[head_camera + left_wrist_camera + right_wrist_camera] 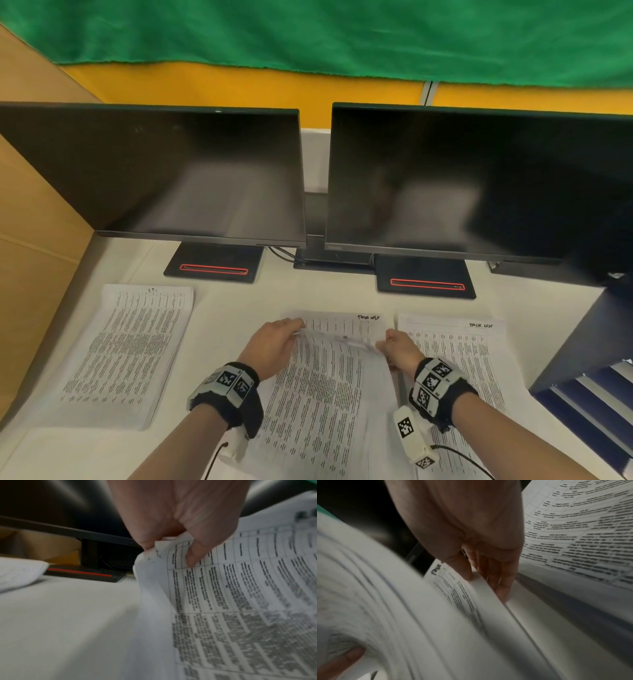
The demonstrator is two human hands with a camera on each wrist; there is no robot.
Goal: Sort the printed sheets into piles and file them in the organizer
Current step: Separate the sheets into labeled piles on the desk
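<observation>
Three lots of printed sheets lie on the white table. A left pile [130, 349] sits apart. The middle stack [329, 394] has its top sheets lifted at the far edge by both hands. My left hand [274, 342] pinches the sheets' far left corner [173, 550] between thumb and fingers. My right hand [399, 351] grips the far right edge, thumb on top and fingers slid under the sheets [471, 588]. A right pile [462, 359], headed in handwriting, lies beside it. The dark blue organizer [589, 387] stands at the right edge, with sheets in its slots.
Two dark monitors [164, 171] [479, 181] stand behind the papers on black bases with red stripes [214, 269]. A cardboard wall [30, 240] closes the left side. Wrist-camera cables trail over the near table.
</observation>
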